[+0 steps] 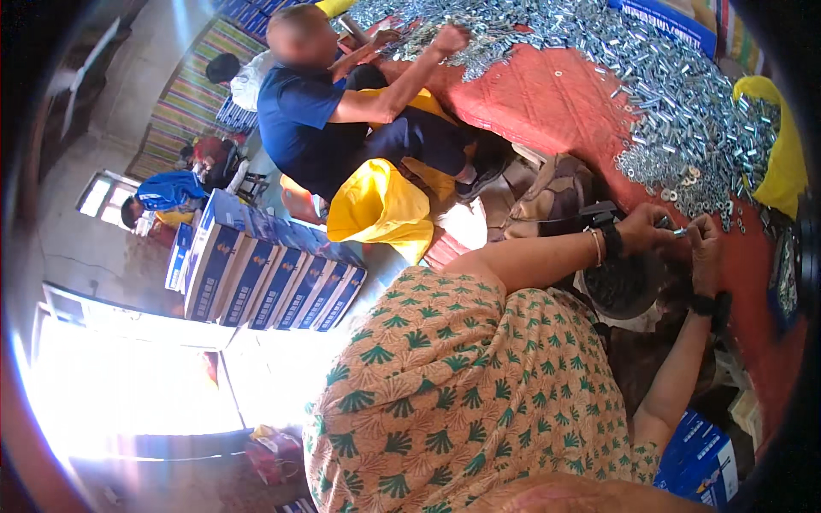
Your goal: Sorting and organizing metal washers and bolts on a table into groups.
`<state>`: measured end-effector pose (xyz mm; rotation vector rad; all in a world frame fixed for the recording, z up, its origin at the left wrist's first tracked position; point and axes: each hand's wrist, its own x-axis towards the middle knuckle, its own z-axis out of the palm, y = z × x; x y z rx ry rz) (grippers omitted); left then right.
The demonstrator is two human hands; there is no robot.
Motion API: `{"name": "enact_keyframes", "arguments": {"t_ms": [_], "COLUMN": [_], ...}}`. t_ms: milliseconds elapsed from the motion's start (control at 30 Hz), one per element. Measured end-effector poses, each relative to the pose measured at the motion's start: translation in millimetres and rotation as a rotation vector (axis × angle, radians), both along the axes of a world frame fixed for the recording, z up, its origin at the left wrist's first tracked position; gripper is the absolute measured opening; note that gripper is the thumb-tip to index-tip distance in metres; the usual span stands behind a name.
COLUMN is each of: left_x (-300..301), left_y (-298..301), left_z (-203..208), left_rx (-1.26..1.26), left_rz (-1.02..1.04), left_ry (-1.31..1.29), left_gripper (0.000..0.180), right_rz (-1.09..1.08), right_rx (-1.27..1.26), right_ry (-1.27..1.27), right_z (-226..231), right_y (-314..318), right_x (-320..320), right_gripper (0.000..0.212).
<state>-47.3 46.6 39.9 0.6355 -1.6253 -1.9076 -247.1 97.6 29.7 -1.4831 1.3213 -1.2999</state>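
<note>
Both hands meet over the edge of a red quilted cloth. My left hand, with a black strap and a bracelet at its wrist, is closed with its fingertips on a small shiny metal cylinder. My right hand, a black band at the wrist, pinches the same piece from the other side. Whether it is a bolt or a sleeve is too small to tell. Just beyond lie washers and nuts and a wide heap of metal cylinders. Beneath my hands is a dark round container.
A yellow sack lies at the heap's right edge. To the left, a person in dark blue sits at the heap near a yellow bag. Blue boxes are stacked farther left; another blue box stands at lower right.
</note>
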Motion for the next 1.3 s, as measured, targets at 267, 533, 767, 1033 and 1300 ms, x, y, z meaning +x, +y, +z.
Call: {"name": "enact_keyframes", "arguments": {"t_ms": [267,533,767,1033,1300], "left_x": [4.1,12.1,13.0,7.4,12.3], "left_y": [-4.2,-2.1,-5.7,-5.3,-24.6], "left_z": [15.7,30.1,22.6,15.1,6.6], "left_rx": [0.023,0.02,-0.049,0.055,0.2], "left_rz": [0.031,0.002,0.065,0.14,0.449], "left_ry": [0.088,0.002,0.096,0.159,0.261], "left_gripper": [0.02,0.02,0.022,0.019,0.012], "right_rz": [0.0,-0.07,-0.045,0.066,0.107], "right_rx": [0.177,0.111,-0.029,-0.046,-0.048], "right_ry": [-0.216,-0.271,-0.229,-0.411,-0.677], "right_z": [3.1,23.7,40.1,34.8,44.0], "right_y": [-2.0,7.2,5.6,-7.6,-10.0], "right_x": [0.7,29.5,51.2,52.4,71.8], "right_gripper": [0.015,0.015,0.016,0.035,0.051]}}
